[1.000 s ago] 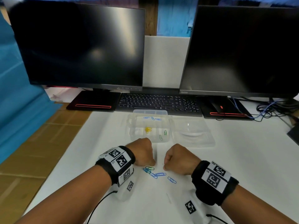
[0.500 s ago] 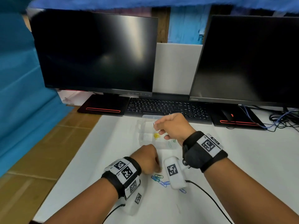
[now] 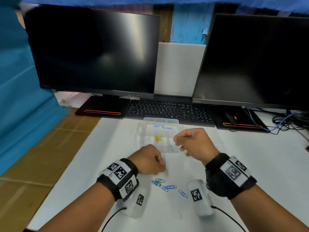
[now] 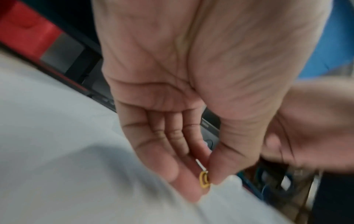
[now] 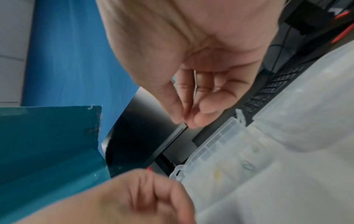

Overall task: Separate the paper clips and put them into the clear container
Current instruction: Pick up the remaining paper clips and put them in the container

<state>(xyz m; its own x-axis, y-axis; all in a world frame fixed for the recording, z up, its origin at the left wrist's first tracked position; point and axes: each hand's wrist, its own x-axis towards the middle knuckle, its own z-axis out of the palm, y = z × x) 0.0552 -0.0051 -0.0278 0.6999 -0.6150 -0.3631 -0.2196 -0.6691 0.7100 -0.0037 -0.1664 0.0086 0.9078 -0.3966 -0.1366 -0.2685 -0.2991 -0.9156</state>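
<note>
The clear compartment container (image 3: 161,120) sits in front of the keyboard, holding blue clips (image 3: 163,126), yellow clips (image 3: 158,139) and one clip (image 3: 171,147) in a near cell. My left hand (image 3: 163,169) rests on the white table just in front of it. The left wrist view shows its thumb and forefinger pinching a yellow paper clip (image 4: 204,180). My right hand (image 3: 177,143) hovers over the container's near right corner, fingers loosely curled, with nothing visible between them (image 5: 186,119). Several loose blue and green clips (image 3: 164,185) lie between my wrists.
A black keyboard (image 3: 168,110) runs right behind the container, under two dark monitors (image 3: 93,52). A mouse (image 3: 231,117) and tangled cables (image 3: 287,121) sit at the far right. The white table sheet ends at the left over brown cardboard (image 3: 41,148).
My right hand left the table, reached over the container, and now has drawn back toward its near right corner. The left hand stayed by the loose clips.
</note>
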